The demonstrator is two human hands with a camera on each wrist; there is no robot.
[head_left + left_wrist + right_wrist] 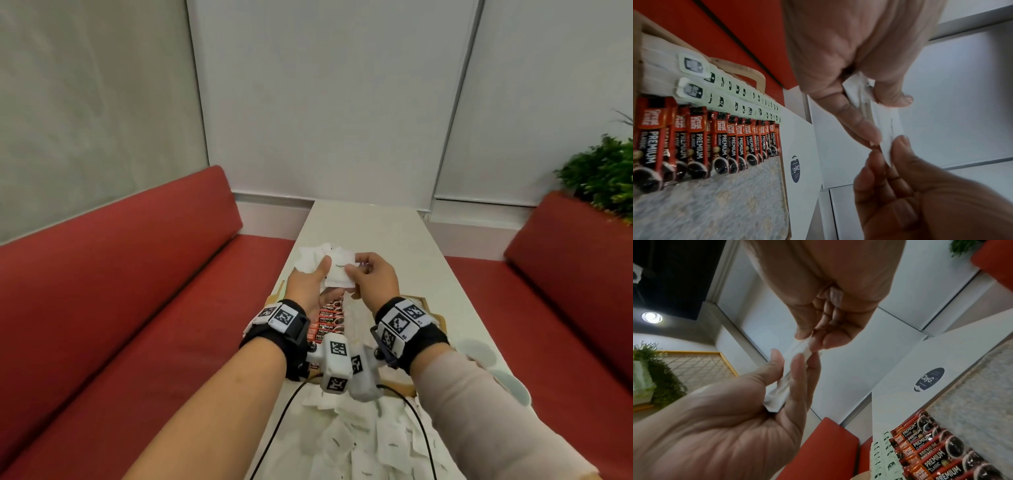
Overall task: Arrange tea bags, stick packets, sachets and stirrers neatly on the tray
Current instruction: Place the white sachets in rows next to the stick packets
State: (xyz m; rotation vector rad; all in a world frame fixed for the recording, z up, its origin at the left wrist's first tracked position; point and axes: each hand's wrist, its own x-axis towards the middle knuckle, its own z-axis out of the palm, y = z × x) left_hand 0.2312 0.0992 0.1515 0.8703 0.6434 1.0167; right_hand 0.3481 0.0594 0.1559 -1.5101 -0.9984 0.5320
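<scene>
White sachets [337, 270] between both hands (pinched), above the tray [758, 79].

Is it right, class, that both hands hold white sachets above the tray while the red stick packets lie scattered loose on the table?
Not quite. The stick packets are not scattered on the table: the left wrist view shows them in a neat overlapping row on the tray, beside the tea bags. The rest holds: the left hand and right hand hold white sachets above it.

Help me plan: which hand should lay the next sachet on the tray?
Probably right hand: its fingers pinch the sachet, and the tray's bare part lies right of the sticks; left hand holds the stack.
</scene>
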